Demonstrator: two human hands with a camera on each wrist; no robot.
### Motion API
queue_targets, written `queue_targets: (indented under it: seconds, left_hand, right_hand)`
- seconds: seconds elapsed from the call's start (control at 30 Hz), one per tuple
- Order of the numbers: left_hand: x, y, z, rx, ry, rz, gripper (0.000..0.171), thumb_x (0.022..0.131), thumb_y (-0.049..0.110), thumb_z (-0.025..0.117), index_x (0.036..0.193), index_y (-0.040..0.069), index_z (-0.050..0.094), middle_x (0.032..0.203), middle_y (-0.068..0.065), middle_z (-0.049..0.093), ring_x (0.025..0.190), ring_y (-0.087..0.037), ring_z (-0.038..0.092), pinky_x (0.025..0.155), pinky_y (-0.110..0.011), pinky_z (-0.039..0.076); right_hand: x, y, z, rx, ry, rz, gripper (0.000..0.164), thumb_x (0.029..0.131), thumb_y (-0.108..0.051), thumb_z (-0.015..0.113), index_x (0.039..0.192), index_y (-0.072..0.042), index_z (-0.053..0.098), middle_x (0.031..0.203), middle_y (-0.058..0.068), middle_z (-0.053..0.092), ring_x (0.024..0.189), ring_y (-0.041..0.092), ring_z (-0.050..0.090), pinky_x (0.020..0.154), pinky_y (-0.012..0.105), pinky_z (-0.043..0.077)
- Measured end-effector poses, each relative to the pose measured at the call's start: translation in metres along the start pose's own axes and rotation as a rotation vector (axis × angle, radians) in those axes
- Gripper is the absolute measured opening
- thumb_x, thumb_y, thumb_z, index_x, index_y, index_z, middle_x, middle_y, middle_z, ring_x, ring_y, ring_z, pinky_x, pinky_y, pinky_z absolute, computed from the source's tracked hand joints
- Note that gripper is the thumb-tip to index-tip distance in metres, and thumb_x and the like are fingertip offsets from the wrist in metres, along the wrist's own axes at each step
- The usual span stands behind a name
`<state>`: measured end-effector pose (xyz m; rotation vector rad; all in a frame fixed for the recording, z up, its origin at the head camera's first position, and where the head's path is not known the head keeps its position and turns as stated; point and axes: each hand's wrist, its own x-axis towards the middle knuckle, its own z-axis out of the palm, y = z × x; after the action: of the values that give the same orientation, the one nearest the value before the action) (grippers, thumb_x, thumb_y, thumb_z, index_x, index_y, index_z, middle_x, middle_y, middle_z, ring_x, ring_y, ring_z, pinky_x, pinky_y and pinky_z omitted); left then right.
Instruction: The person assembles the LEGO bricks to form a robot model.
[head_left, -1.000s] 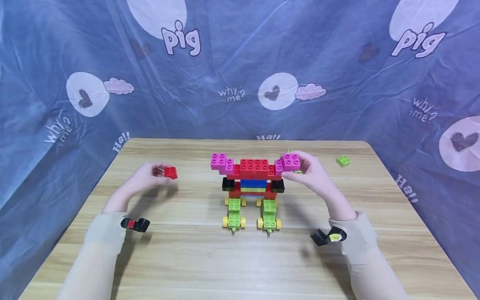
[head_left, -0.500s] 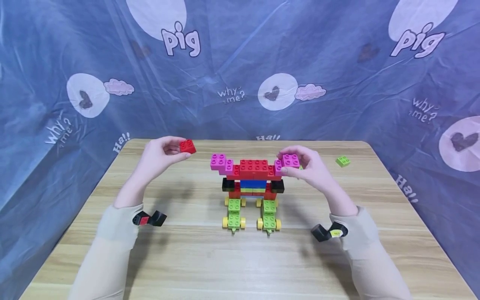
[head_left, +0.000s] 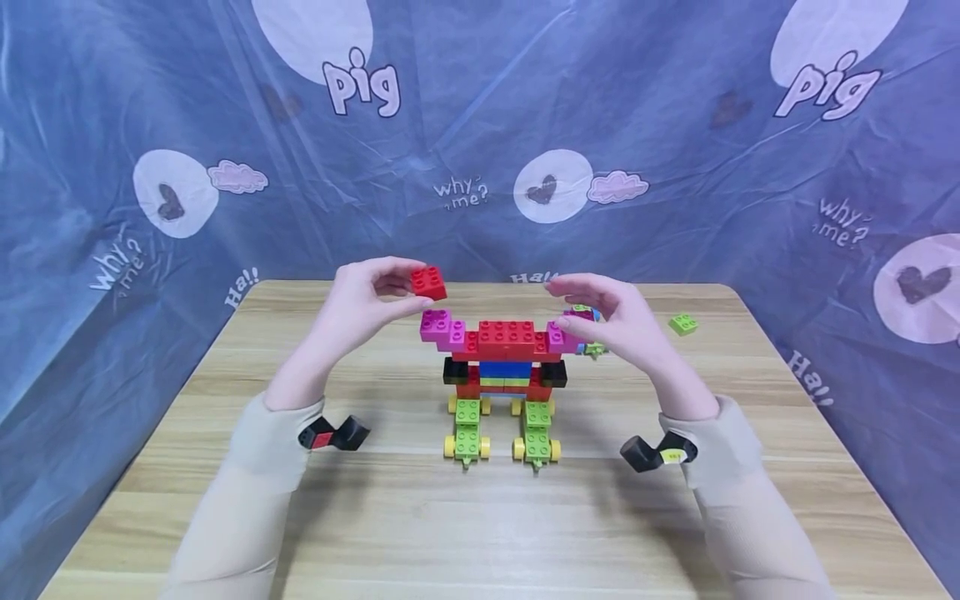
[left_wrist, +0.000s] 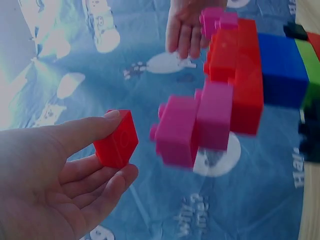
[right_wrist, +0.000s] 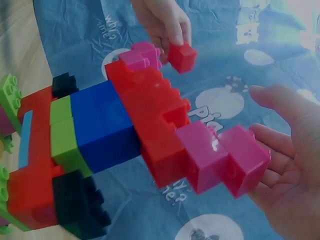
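Note:
My left hand (head_left: 363, 296) pinches a red brick (head_left: 429, 283) between thumb and fingers, just above the left pink bricks (head_left: 442, 327) of a built toy-brick figure. In the left wrist view the red brick (left_wrist: 119, 140) is apart from those pink bricks (left_wrist: 177, 131). The figure has a red bar (head_left: 507, 333) on top, a blue middle (head_left: 507, 369), black bricks at its sides and green wheeled feet (head_left: 537, 442). Beside its right pink bricks (right_wrist: 245, 160) is my right hand (head_left: 618, 315), thumb and fingers spread, its fingers behind the outer pink brick.
A loose green brick (head_left: 683, 324) lies at the back right of the wooden table (head_left: 480, 533). Small blue and green pieces (head_left: 595, 348) show partly behind the right hand. A blue printed cloth (head_left: 450, 125) hangs around the table's back and sides.
My left hand has raised the red brick and carried it right, to over the left pink bricks. My right hand has let go of the right outer pink brick and lifted slightly.

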<state>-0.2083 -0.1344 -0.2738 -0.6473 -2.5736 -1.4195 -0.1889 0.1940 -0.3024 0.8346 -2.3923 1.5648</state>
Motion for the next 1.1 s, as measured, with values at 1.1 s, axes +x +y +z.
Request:
queue_targets:
  seconds: [1.1]
  left_hand:
    - [0.008,0.031,0.068,-0.063,-0.135,0.144,0.048,0.077,0.018,0.082,0.120,0.005,0.067,0.109,-0.009,0.072,0.090,-0.021,0.070,0.084,-0.032,0.057]
  right_hand:
    - [0.028,-0.021,0.014,-0.249,-0.148,-0.042,0.038,0.076,-0.010,0.081,0.111,-0.003,0.070,0.108,0.011,0.071,0.098,0.023,0.066,0.088,0.041,0.054]
